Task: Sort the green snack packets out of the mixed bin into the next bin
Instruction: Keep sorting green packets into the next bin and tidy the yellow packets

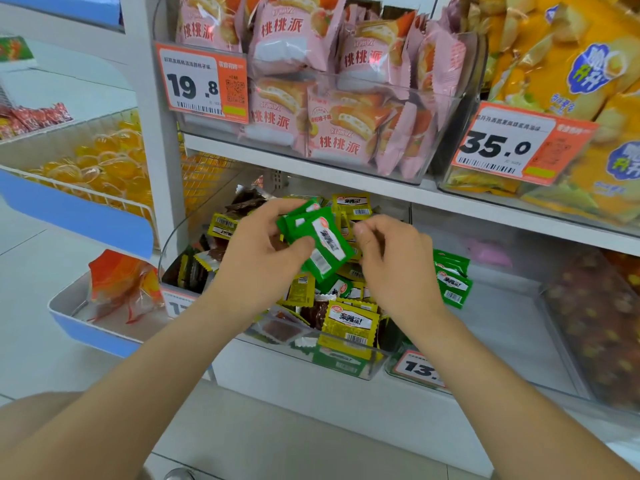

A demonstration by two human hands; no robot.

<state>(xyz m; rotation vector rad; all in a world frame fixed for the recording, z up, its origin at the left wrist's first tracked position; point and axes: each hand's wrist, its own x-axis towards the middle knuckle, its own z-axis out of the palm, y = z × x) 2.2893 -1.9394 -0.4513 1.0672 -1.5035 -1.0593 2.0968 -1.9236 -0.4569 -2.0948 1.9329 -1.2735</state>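
- Packets [320, 239], green, a small stack, are clamped between thumb and fingers of my left hand [263, 247], above the mixed bin [346, 370].
- My right hand [391, 261] is just beside the stack, fingers curled; I cannot tell whether it pinches anything.
- More green packets [452, 284] lie in the next bin [512, 323], at its left end.
- Yellow packets [349, 327] and brown packets [317, 311] fill the mixed bin.

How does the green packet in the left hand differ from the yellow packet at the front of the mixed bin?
The green packet is green; the yellow packet is yellow. The green packet is held tilted above the pile by the left hand; the yellow packet lies in the mixed bin by its front wall. Both carry a white label and a barcode.
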